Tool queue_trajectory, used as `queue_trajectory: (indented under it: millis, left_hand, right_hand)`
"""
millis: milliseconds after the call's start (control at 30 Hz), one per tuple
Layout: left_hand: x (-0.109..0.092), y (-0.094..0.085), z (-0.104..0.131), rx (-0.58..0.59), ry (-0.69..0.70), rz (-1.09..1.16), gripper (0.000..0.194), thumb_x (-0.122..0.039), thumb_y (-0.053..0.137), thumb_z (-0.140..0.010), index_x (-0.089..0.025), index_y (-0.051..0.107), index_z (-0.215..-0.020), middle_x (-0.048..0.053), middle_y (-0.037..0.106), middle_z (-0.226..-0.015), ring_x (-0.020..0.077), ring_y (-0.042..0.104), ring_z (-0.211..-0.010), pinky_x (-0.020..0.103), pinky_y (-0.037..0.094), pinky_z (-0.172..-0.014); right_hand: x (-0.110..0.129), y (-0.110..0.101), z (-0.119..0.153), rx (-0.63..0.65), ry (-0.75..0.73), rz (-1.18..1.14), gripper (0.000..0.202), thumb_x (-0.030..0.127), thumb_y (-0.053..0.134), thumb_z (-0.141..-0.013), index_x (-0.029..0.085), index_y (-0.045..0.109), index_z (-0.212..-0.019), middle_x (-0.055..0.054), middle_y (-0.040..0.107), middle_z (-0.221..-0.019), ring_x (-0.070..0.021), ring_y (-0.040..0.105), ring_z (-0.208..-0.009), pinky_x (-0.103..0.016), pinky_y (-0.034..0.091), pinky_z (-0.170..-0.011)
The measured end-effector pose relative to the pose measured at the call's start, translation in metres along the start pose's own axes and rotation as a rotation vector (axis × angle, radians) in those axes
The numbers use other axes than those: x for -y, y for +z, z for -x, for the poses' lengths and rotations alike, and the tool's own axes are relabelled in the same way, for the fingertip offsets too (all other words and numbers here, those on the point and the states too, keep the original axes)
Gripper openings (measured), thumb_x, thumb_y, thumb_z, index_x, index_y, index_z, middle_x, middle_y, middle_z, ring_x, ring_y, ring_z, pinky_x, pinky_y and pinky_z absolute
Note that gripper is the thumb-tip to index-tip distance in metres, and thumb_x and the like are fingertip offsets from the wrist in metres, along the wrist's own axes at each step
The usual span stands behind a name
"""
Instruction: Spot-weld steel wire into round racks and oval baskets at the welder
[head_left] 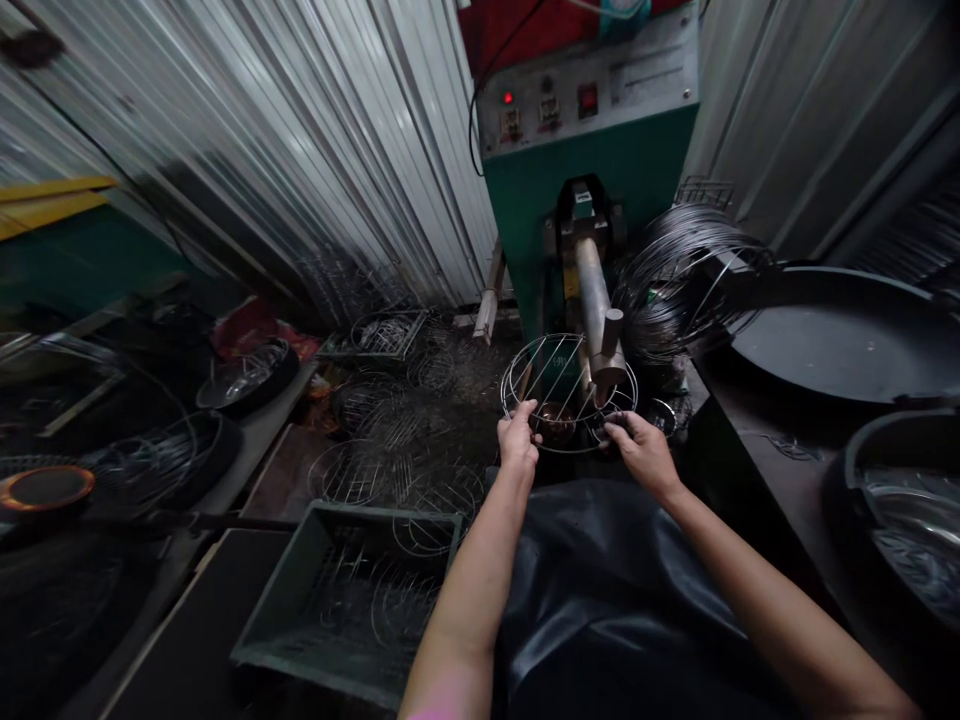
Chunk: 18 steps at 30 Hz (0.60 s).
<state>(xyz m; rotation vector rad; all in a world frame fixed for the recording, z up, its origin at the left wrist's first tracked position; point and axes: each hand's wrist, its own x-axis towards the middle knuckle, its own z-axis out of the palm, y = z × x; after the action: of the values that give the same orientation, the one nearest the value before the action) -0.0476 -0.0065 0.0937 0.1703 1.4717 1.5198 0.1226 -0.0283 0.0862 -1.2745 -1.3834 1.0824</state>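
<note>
A round wire rack (559, 375) with several parallel crossbars is held at the head of a green spot welding machine (517, 200). My left hand (519, 437) is closed on the near left part of its rim. At the right side of the rim, my right hand (637, 448) pinches with thumb and fingers; a small dark piece seems to be at the fingertips, too small to name. The machine's metal arm (596, 300) reaches down over the rack's right side, its tip close to my right fingers. Whether tip and wire touch, I cannot tell.
A green crate (274, 600) with wire racks stands at lower left, with heaped racks (390, 420) behind it. Coiled wire (690, 270) hangs right of the machine. On the right bench are a large round tray (840, 345) and a black tub (855, 470) holding metal parts.
</note>
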Motion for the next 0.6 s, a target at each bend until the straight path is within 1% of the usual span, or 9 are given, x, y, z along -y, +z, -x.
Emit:
queue_trajectory:
  millis: [167,300,433,500,533,600]
  left_hand:
    - [0.003,0.001,0.001,0.002,0.011,0.023,0.039,-0.032,0.074,-0.053,-0.018,0.038,-0.060,-0.011,0.032,-0.048,0.0011,0.028,-0.034,0.016,0.022,-0.032]
    - [0.003,0.003,-0.002,-0.009,0.009,0.028,0.037,-0.031,0.074,-0.053,-0.018,0.039,-0.060,-0.011,0.033,-0.048,0.0013,0.027,-0.034,0.017,0.023,-0.032]
    - [0.002,0.004,0.000,-0.015,-0.012,0.008,0.036,-0.030,0.074,-0.054,-0.018,0.040,-0.059,-0.010,0.032,-0.048,0.0018,0.027,-0.035,0.016,0.022,-0.032]
    - [0.001,0.001,0.002,-0.010,-0.027,-0.009,0.036,-0.032,0.075,-0.054,-0.017,0.043,-0.060,-0.010,0.032,-0.049,0.0019,0.027,-0.037,0.017,0.025,-0.034]
    - [0.000,-0.001,0.002,0.001,-0.041,-0.017,0.036,-0.035,0.076,-0.054,-0.016,0.045,-0.062,-0.009,0.033,-0.051,0.0022,0.028,-0.038,0.017,0.029,-0.036]
    - [-0.005,-0.009,-0.001,0.029,-0.077,-0.043,0.040,-0.043,0.076,-0.054,-0.015,0.051,-0.069,-0.007,0.039,-0.056,0.0040,0.037,-0.043,0.020,0.038,-0.043]
  right_hand:
    - [0.000,-0.003,-0.001,-0.025,-0.023,0.015,0.025,0.045,0.056,-0.075,0.020,0.056,-0.076,-0.002,0.065,-0.067,-0.0159,0.062,-0.057,-0.028,0.049,-0.058]
    - [-0.002,0.000,-0.006,-0.034,-0.023,0.009,0.027,0.047,0.057,-0.074,0.020,0.056,-0.076,-0.002,0.064,-0.065,-0.0165,0.062,-0.057,-0.029,0.050,-0.058]
    - [0.000,0.002,-0.006,-0.017,0.023,-0.086,0.032,0.050,0.059,-0.072,0.019,0.058,-0.078,-0.003,0.064,-0.069,-0.0165,0.063,-0.058,-0.029,0.051,-0.059]
    - [0.000,-0.008,0.002,-0.067,0.049,-0.146,0.034,0.050,0.061,-0.071,0.018,0.059,-0.084,-0.003,0.065,-0.074,-0.0157,0.063,-0.059,-0.030,0.052,-0.062]
    - [-0.003,-0.017,0.008,-0.121,0.058,-0.161,0.035,0.049,0.061,-0.071,0.018,0.060,-0.087,-0.003,0.065,-0.076,-0.0152,0.063,-0.060,-0.030,0.052,-0.063]
    - [-0.014,-0.042,0.026,-0.241,0.110,-0.163,0.035,0.046,0.061,-0.072,0.018,0.061,-0.093,-0.003,0.065,-0.076,-0.0140,0.061,-0.059,-0.028,0.052,-0.063]
